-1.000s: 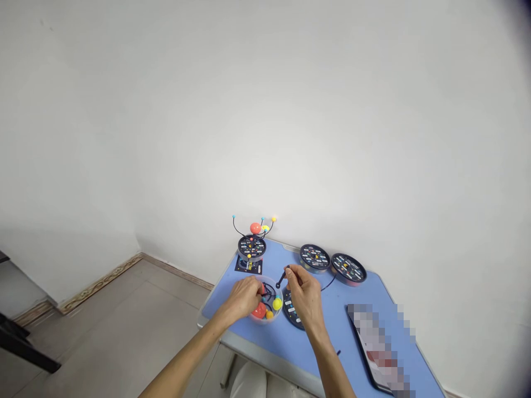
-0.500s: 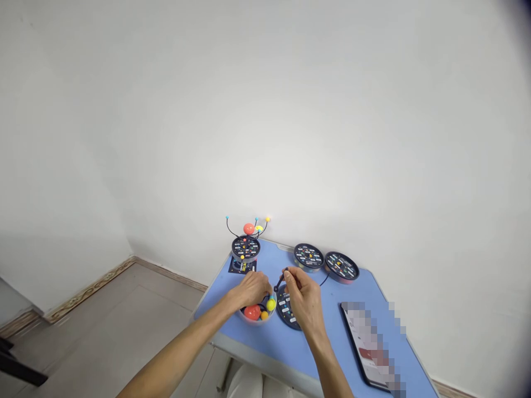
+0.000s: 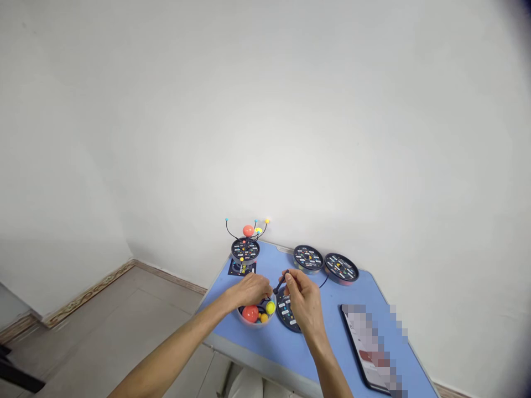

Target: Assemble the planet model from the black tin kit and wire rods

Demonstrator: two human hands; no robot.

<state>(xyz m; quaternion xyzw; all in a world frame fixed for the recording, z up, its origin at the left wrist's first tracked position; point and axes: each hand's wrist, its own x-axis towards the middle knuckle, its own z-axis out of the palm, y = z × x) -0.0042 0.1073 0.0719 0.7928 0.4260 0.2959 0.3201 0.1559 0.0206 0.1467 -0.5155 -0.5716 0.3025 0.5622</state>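
A small dark rod (image 3: pixel 281 283) is pinched between the thumb and fingers of my right hand (image 3: pixel 303 296), tilted above a round black printed disc (image 3: pixel 285 314). My left hand (image 3: pixel 254 288) is over the far rim of a clear round bowl (image 3: pixel 258 325), its fingers bent together and pointing down; what they hold, if anything, is too small to make out. Inside the bowl lie a large red ball (image 3: pixel 250 314), a yellow-green ball (image 3: pixel 270 307), an orange ball (image 3: pixel 264 318) and dark parts.
An assembled planet model (image 3: pixel 245 250) stands at the back left over a printed card (image 3: pixel 236 267). Two round containers (image 3: pixel 308 257) (image 3: pixel 341 267) sit at the back right, a dark curved wire beside them. A phone (image 3: pixel 365 348) lies right on the blue table (image 3: pixel 327 337).
My left hand has shifted slightly left over the bowl, and a small orange ball now shows between the bigger balls. My right hand still holds the rod.
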